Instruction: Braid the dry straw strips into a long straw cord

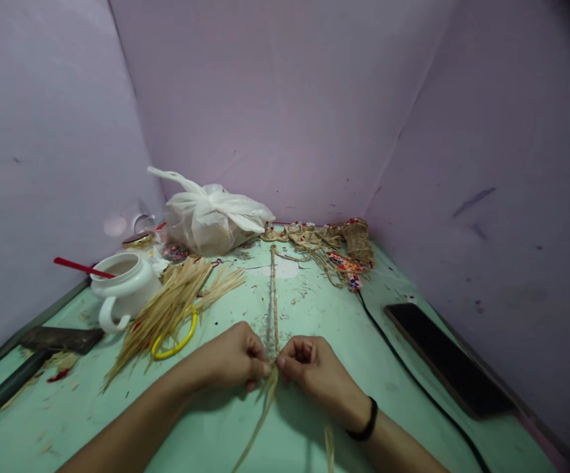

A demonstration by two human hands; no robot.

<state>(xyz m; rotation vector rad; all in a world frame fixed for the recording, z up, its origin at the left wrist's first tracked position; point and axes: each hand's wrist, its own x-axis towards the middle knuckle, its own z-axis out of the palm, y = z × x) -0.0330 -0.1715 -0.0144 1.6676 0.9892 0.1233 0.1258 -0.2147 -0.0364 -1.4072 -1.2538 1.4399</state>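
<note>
A thin braided cord (275, 299) of straw-coloured fibre runs down the middle of the table from its far end. At the cord's near end, my left hand (240, 358) pinches it from the left. My right hand (311, 368) has closed fingers on the same spot from the right, with a dark band around the wrist. Loose fibre strands (262, 417) hang from between the hands toward me. Another pale strand (329, 447) shows below my right hand. The fingertips hide the exact point where the strands meet the cord.
To the left are a dried fibre bundle (166, 312), a yellow ring (193, 328), a white pot (131, 289) with a red stick, and a hammer-like tool (62, 339). Behind sit a tied plastic bag (215, 220) and braided pieces (314, 238). A phone (450, 358) and black cable (403, 371) lie right.
</note>
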